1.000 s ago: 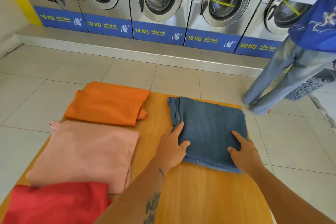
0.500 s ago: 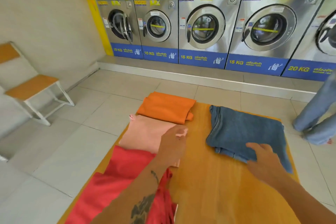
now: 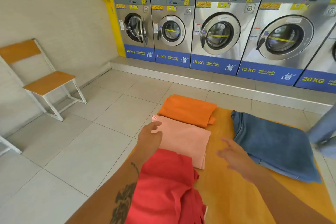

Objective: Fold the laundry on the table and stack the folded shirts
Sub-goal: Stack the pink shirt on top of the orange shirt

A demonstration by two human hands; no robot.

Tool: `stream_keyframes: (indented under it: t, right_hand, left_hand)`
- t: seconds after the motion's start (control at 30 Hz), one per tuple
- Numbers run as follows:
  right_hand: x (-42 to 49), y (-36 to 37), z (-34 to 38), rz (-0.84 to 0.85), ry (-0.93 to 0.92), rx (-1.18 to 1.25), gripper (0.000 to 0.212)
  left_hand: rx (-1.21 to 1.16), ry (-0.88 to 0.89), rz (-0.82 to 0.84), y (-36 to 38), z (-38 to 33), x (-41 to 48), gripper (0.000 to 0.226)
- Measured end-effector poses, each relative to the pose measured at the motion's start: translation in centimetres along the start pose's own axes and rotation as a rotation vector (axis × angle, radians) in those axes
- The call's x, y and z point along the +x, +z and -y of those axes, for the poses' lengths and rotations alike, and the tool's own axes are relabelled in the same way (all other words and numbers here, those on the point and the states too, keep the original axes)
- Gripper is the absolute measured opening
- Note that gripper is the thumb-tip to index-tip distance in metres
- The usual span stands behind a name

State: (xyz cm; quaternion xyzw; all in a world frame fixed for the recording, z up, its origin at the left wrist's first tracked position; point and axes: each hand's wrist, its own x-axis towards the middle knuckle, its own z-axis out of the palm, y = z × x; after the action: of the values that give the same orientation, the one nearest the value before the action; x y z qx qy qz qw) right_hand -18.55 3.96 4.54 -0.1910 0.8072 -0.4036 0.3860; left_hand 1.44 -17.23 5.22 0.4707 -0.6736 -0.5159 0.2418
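Folded already on the wooden table (image 3: 227,196): orange cotton shirt (image 3: 187,110) far left, pink shirt (image 3: 183,138) just nearer, blue denim garment (image 3: 272,143) right. Rumpled red shirt (image 3: 167,187) nearest looks unfolded; nothing stacked yet. Your left hand (image 3: 150,137) and right hand (image 3: 234,156) hover, fingers loosely spread, holding nothing.

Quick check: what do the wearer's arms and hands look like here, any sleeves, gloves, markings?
Both forearms are bare, with no sleeves in view. The left hand and right hand wear no gloves; no rings or watch can be made out. The left forearm carries a dark tattoo, with a smaller dark mark nearer the wrist.
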Motion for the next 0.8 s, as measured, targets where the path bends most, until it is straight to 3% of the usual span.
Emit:
stream_keyframes:
  t: [0.2,0.4,0.5,0.63,0.8]
  right_hand:
    - [3.4,4.9,1.2,-0.03,0.127,0.162,0.059]
    - [6.8,8.6,1.2,-0.151,0.109,0.219,0.059]
    - [7.9,10.0,2.1,-0.148,0.104,0.242,0.057]
    - [8.2,11.5,3.1,-0.214,0.102,0.24,0.053]
    - [7.8,11.8,5.5,-0.294,-0.013,0.014,0.058]
  left_hand:
    - [0.15,0.006,0.172,-0.5,4.5,8.2,0.054]
    - [0.305,-0.139,0.373,0.4,7.2,11.9,0.064]
    - [0.228,-0.074,0.438,1.0,7.3,12.4,0.063]
    - [-0.041,-0.129,0.454,0.7,7.4,12.8,0.061]
    - [-0.126,-0.043,0.447,-0.2,6.4,12.5,0.056]
